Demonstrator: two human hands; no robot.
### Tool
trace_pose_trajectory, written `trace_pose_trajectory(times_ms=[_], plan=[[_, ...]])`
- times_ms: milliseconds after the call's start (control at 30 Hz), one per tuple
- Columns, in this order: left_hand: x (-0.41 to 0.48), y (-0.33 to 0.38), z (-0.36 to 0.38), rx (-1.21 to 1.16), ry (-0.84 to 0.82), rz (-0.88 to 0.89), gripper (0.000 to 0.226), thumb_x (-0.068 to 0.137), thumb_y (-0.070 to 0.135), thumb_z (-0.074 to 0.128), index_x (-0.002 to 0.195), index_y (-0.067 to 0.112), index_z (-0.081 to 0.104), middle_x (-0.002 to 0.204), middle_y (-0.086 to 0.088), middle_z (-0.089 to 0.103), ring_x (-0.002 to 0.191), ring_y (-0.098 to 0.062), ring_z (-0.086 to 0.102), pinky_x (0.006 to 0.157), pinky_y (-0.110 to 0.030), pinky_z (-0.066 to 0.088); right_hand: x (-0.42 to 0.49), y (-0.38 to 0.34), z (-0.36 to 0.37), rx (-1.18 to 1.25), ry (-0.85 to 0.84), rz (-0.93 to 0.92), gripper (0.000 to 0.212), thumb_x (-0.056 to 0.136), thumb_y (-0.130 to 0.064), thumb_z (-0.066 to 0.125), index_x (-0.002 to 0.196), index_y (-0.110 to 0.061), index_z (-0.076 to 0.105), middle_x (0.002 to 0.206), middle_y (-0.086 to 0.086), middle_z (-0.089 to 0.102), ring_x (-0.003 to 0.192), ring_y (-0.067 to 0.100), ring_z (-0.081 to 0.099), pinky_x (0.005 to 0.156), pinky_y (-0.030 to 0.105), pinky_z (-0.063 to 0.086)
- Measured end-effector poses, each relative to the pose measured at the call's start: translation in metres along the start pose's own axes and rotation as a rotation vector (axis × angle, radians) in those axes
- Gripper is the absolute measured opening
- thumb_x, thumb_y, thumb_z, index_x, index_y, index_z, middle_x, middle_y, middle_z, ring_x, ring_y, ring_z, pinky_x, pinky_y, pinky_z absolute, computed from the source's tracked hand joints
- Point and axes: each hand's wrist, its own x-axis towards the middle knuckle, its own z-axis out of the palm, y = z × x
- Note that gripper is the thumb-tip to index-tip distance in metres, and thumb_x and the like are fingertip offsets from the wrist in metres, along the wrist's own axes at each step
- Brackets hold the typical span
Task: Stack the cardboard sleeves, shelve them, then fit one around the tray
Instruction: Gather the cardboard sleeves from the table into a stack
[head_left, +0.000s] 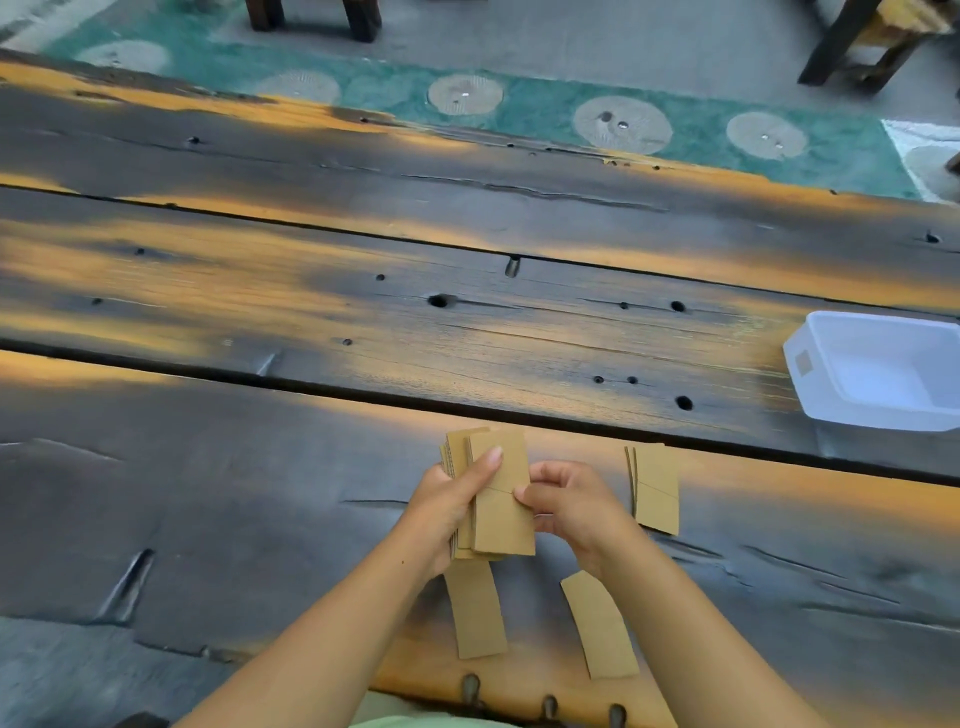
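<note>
**Gathering the sleeves into one stack**

I hold a stack of cardboard sleeves (498, 499) above the wooden table (260, 493). My left hand (449, 506) is closed around its left edge, thumb lying across the top sleeve, so the pieces do not slide. My right hand (566, 506) pinches the right edge with curled fingers — I think to push the edges even.

Everything else I place from this stack. Just beyond my right hand a second small pile (655, 488) lies flat on the table. Two loose sleeves wait nearer to me: one (477, 610) directly under the stack, one (600, 626) to its right. The white tray (878, 371) stands far to the right and further away — well apart, not needed yet.
</note>
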Motion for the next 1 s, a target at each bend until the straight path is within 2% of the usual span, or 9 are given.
trace_pose_trajectory(times_ms=[133,233,400,533,633,733,867,933,1000], plan=[[-0.007,0.003,-0.012,0.03,-0.099,-0.02,0.063,0.061,0.05,0.088,0.107,0.009,0.074,0.098,-0.019,0.08,0.085,-0.033,0.077,0.075,-0.049,0.063,-0.016,0.0,0.024,-0.059,0.084,-0.031,0.018,0.094,0.001,0.057,0.101,-0.003,0.073,0.091,0.011,0.076,0.081,0.021,0.072,0.077,0.037,0.059],[-0.016,0.0,-0.02,0.019,-0.134,-0.02,0.061,0.054,0.048,0.091,0.098,0.009,0.076,0.088,-0.018,0.079,0.076,-0.031,0.076,0.068,-0.043,0.062,-0.028,0.005,0.044,-0.076,0.134,-0.047,0.021,0.094,0.001,0.056,0.107,0.003,0.072,0.098,0.018,0.076,0.084,0.023,0.071,0.083,0.042,0.059],[-0.022,-0.002,-0.027,0.032,-0.182,-0.005,0.041,0.064,0.035,0.088,0.092,0.008,0.075,0.081,-0.018,0.076,0.066,-0.028,0.073,0.066,-0.041,0.061,-0.042,0.009,0.06,-0.124,0.178,-0.112,0.02,0.095,-0.003,0.058,0.104,0.003,0.075,0.091,0.011,0.077,0.075,0.014,0.072,0.069,0.024,0.058],[-0.023,-0.005,-0.019,0.06,-0.188,0.003,0.046,0.063,0.031,0.087,0.099,0.006,0.074,0.084,-0.019,0.076,0.066,-0.028,0.073,0.065,-0.041,0.06,-0.048,0.01,0.055,-0.233,0.233,-0.15,0.02,0.095,-0.009,0.06,0.103,-0.004,0.078,0.097,0.015,0.079,0.096,0.029,0.075,0.089,0.044,0.059],[-0.02,-0.007,-0.006,0.078,-0.191,0.016,0.057,0.063,0.031,0.086,0.111,0.003,0.07,0.092,-0.023,0.076,0.071,-0.029,0.072,0.066,-0.041,0.059,-0.048,0.008,0.042,-0.327,0.261,-0.156,0.018,0.094,-0.012,0.061,0.1,-0.004,0.076,0.099,0.024,0.076,0.098,0.036,0.073,0.09,0.051,0.058],[-0.012,-0.01,0.016,0.083,-0.189,0.019,0.06,0.067,0.027,0.083,0.119,0.001,0.068,0.107,-0.031,0.074,0.077,-0.032,0.071,0.065,-0.039,0.059,-0.046,0.007,0.019,-0.342,0.319,-0.153,0.016,0.092,-0.015,0.063,0.101,-0.008,0.074,0.098,0.022,0.076,0.097,0.034,0.072,0.087,0.047,0.058],[-0.002,-0.019,0.05,0.059,-0.199,-0.01,0.044,0.079,0.022,0.075,0.118,0.002,0.07,0.099,-0.023,0.076,0.074,-0.027,0.073,0.063,-0.037,0.061,-0.043,0.01,-0.023,-0.37,0.33,-0.149,0.018,0.089,-0.02,0.069,0.105,-0.011,0.072,0.082,0.006,0.069,0.089,0.025,0.072,0.088,0.044,0.059],[0.005,-0.027,0.068,0.06,-0.18,-0.043,0.047,0.075,0.025,0.075,0.117,0.005,0.07,0.107,-0.026,0.076,0.081,-0.031,0.071,0.068,-0.042,0.059,-0.041,0.015,-0.048,-0.383,0.312,-0.148,0.015,0.088,-0.022,0.071,0.101,-0.016,0.074,0.076,-0.003,0.065,0.075,0.011,0.067,0.076,0.032,0.059],[0.016,-0.036,0.086,0.058,-0.125,-0.066,0.044,0.081,0.022,0.075,0.121,0.004,0.068,0.114,-0.03,0.073,0.084,-0.033,0.071,0.07,-0.042,0.059,-0.035,0.025,-0.075,-0.353,0.3,-0.138,0.01,0.088,-0.022,0.071,0.097,-0.02,0.074,0.072,-0.01,0.066,0.068,0.0,0.063,0.063,0.015,0.05]])
